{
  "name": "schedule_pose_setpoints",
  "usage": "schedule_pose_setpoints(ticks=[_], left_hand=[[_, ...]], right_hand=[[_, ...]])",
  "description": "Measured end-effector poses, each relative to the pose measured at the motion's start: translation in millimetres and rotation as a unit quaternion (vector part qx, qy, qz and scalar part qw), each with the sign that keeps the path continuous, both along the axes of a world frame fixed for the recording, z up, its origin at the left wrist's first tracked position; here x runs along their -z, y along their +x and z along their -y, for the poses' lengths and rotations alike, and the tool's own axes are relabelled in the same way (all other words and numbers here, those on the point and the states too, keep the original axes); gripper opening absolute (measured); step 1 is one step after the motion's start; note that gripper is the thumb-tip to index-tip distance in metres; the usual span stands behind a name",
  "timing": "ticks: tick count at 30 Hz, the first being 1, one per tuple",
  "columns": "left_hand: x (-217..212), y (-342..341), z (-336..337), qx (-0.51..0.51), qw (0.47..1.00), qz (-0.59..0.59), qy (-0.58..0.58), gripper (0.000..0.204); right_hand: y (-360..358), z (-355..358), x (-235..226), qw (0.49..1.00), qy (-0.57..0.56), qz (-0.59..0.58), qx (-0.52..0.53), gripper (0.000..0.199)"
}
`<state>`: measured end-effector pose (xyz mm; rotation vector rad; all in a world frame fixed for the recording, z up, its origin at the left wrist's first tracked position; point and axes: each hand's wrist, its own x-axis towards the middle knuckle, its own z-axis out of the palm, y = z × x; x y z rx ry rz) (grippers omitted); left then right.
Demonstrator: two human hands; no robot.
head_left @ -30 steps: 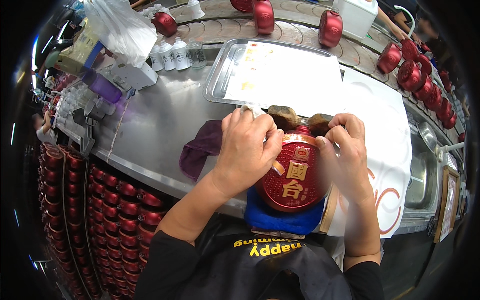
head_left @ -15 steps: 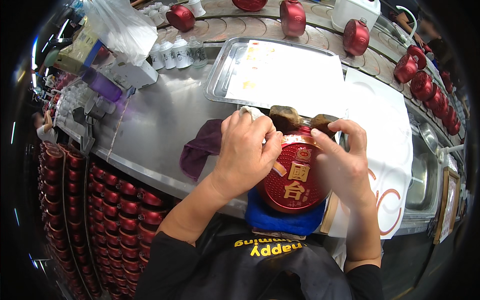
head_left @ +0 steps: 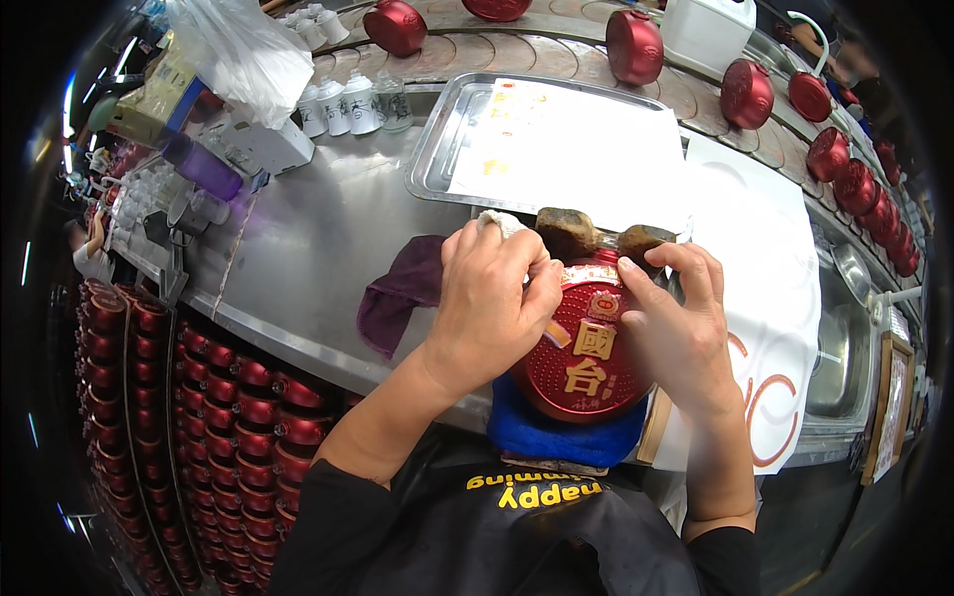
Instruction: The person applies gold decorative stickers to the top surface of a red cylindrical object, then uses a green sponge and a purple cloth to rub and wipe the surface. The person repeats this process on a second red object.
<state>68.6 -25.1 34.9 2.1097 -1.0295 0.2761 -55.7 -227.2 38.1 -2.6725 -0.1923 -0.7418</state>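
Observation:
A round, flat red bottle (head_left: 586, 373) with raised gold characters lies tilted on a folded blue cloth (head_left: 556, 442) in front of me. A shiny red-and-gold strip (head_left: 586, 274) curves along its upper rim. Its loose end sticks out beside my left hand (head_left: 497, 298), whose thumb and fingertips pinch the strip; white material covers one finger. My right hand (head_left: 686, 323) bends round the other side, thumb pressing the rim near the strip's right end. Two dark, worn blocks (head_left: 566, 232) flank the bottle's neck. The fingertips behind the bottle are hidden.
A purple cloth (head_left: 397, 298) lies left of my left hand. Behind is a metal tray (head_left: 429, 167) with a white sticker sheet (head_left: 586, 159). Red bottles (head_left: 634, 48) stand along a curved conveyor (head_left: 497, 50). More bottles (head_left: 253, 407) fill racks below left. A sink (head_left: 840, 363) is at right.
The red bottles on the conveyor have travelled to the right. My right hand's fingers have shifted slightly, while my left hand and the bottle under them stay almost in place.

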Motion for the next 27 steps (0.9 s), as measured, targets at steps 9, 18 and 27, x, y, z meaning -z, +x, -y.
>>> schedule_pose_setpoints(ticks=[9, 18, 27], left_hand=[[0.9, 0.5, -0.5, 0.0, 1.0, 0.006, 0.005, 0.013], [-2.3, -2.0, -0.9, -0.011, 1.0, -0.011, 0.025, 0.01], [-2.4, -0.2, -4.7, 0.119, 0.991, 0.062, -0.016, 0.036]], right_hand=[[-3.2, -0.6, 1.2, 1.0, 0.022, -0.008, -0.015, 0.042], [-3.6, -1.4, 0.0, 0.999, 0.028, -0.002, -0.034, 0.043], [-4.6, -1.9, 4.2, 0.999, 0.03, 0.007, -0.033, 0.041]])
